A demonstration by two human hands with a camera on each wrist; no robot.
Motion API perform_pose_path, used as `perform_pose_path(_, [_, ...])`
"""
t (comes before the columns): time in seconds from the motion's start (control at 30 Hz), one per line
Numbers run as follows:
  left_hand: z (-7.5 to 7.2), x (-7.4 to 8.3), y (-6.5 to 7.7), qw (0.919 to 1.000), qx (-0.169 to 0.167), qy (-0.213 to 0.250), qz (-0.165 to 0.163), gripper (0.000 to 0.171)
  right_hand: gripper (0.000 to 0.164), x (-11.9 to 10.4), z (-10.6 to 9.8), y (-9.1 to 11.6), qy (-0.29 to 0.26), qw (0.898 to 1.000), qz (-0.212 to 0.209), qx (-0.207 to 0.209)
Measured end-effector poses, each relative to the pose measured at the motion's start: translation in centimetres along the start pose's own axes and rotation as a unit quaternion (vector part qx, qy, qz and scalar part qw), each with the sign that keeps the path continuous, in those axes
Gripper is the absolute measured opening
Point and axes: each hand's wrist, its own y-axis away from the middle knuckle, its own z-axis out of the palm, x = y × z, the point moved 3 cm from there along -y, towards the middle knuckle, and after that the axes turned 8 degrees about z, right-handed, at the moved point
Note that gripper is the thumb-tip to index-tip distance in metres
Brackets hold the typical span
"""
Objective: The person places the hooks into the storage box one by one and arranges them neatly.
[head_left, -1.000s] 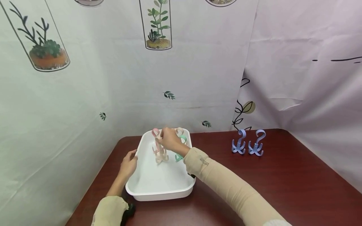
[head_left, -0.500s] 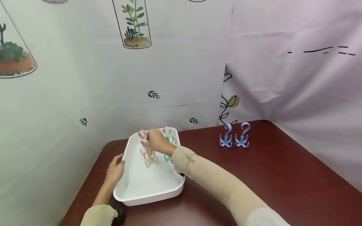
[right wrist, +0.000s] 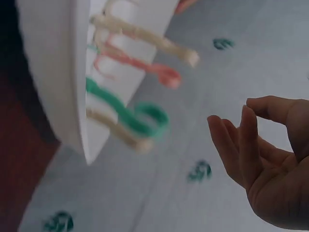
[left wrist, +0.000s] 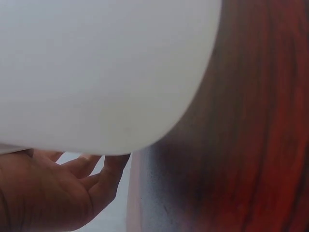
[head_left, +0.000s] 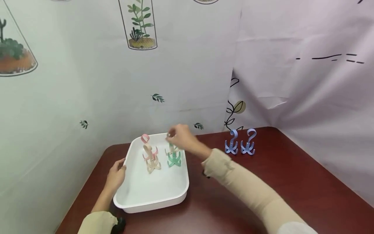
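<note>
A pale fabric backdrop printed with jarred plants and small green leaves (head_left: 187, 74) spans the rear and sides. Below it spreads a dark red-brown worktop with a glossy surface (head_left: 239, 195). On its left part sits a white, round-cornered rectangular tray with raised walls (head_left: 152, 188). Two cream sleeves (head_left: 248, 191) cover the person's forearms.

The left hand (head_left: 116, 175) rests against the tray's left side, its fingers loosely bent and touching the outside of the wall. The right hand (head_left: 184, 136) is raised over the tray's rear right corner; its thumb and index fingertips nearly meet, the other fingers are relaxed, and it holds nothing.

Inside the tray, four multi-pronged hanger hooks stand on their prongs, loops upward: a pink hook (right wrist: 169, 77) at rear left, a beige hook (head_left: 151, 158) just in front of it, a green hook (head_left: 174, 159) toward the right wall, and a second beige hook (right wrist: 120, 133) behind the green one. Well apart, two violet-blue hooks (head_left: 231, 147) stand side by side on the worktop's far right.
</note>
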Motion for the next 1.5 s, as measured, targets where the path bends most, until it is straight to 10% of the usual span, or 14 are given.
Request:
perform_pose_path(0.2, [0.3, 0.7, -0.7, 0.9999, -0.014, -0.004, 0.002, 0.054, 0.025, 6.5, -7.4, 2.2, 0.036, 0.993, 0.047, 0.106])
perform_pose_path(0.4, [0.0, 0.4, -0.6, 1.0000, -0.005, -0.006, 0.001, 0.054, 0.035, 12.1, -10.4, 3.8, 0.062, 0.983, 0.122, 0.124])
perform_pose_path(1.13, [-0.1, -0.1, -0.7, 0.9999, -0.003, -0.001, -0.011, 0.053, 0.042, 19.8, -10.8, 5.0, 0.085, 0.958, 0.230, 0.146])
perform_pose_path(1.5, [-0.1, -0.1, -0.7, 0.9999, -0.002, -0.004, -0.014, 0.054, 0.029, 20.6, -10.9, 4.8, 0.050, 0.967, 0.201, 0.146])
